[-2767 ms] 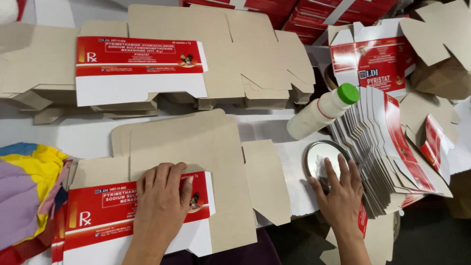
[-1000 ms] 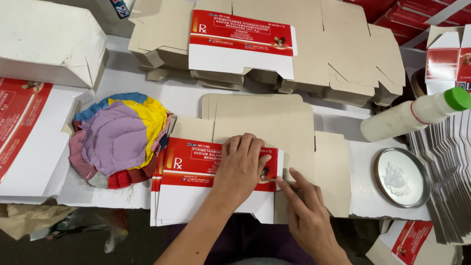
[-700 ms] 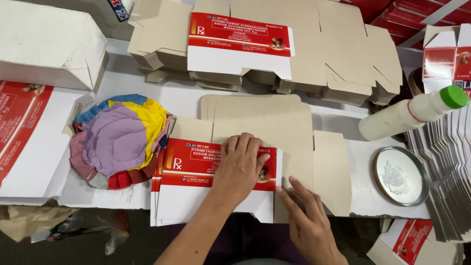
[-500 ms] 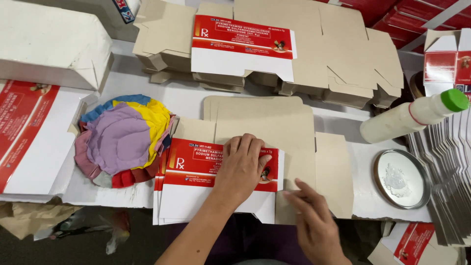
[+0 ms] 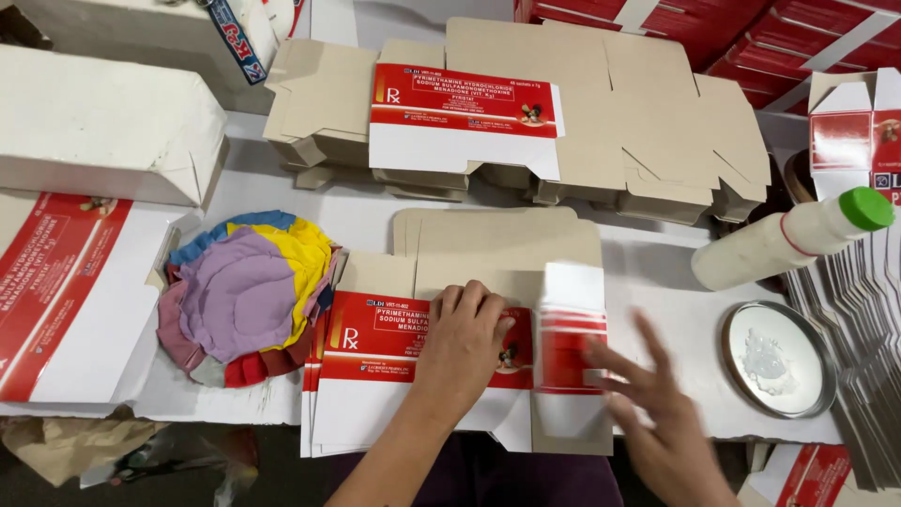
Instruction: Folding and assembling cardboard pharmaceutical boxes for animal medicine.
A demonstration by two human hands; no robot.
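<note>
A flat red-and-white carton blank (image 5: 375,352) lies on a small stack near the table's front edge. My left hand (image 5: 465,347) presses flat on its printed panel, fingers slightly spread. The blank's right side panel (image 5: 572,329) is folded over and shows its red and white face. My right hand (image 5: 657,418) is blurred just right of that panel, fingers apart, holding nothing. A round metal lid with white glue (image 5: 777,359) sits to the right.
A bundle of coloured cloth (image 5: 249,291) lies left of the stack. More flat blanks (image 5: 526,117) are piled at the back. A white bottle with a green cap (image 5: 788,239) lies on its side at right. White boxes (image 5: 94,127) stand at left, fanned blanks (image 5: 859,319) at far right.
My right hand has folded the blank's right side panel over onto the blank and now pulls away to the right. My left hand has stayed pressed on the printed panel.
</note>
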